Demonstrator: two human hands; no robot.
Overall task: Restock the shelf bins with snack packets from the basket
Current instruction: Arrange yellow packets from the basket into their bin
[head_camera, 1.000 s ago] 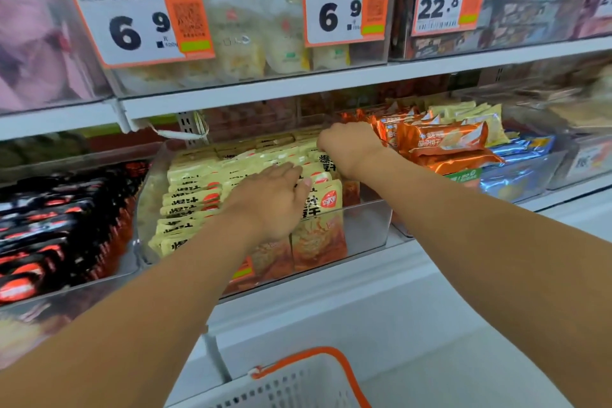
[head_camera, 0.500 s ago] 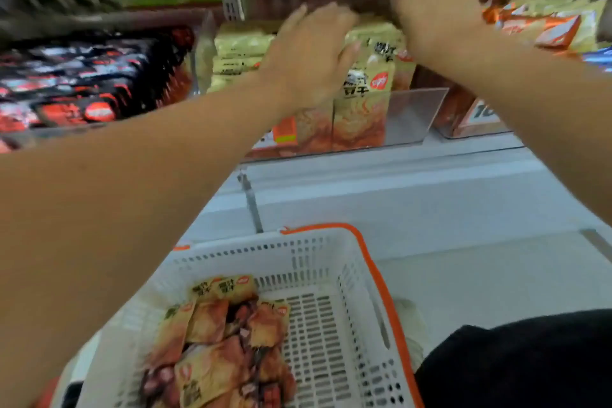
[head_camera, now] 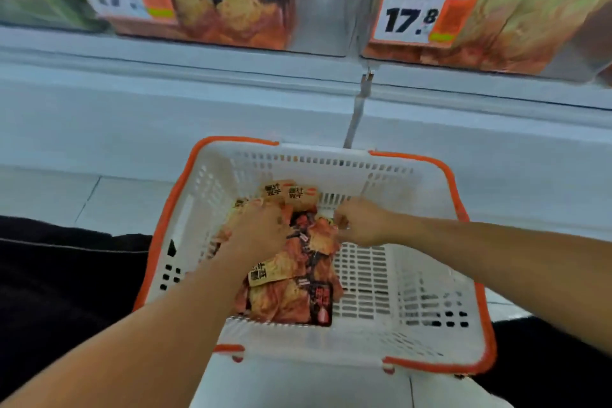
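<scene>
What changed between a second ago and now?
Both hands left the shelf bin and dropped into the basket: the left hand presses on the snack packets, the right hand curls at the pile's edge. The packets stay heaped in the basket's left half.

White shelf ledge (head_camera: pixel 198 76) across top; pale tiled floor (head_camera: pixel 82 195) below; orange price tags (head_camera: pixel 420 15) on bin fronts.
</scene>
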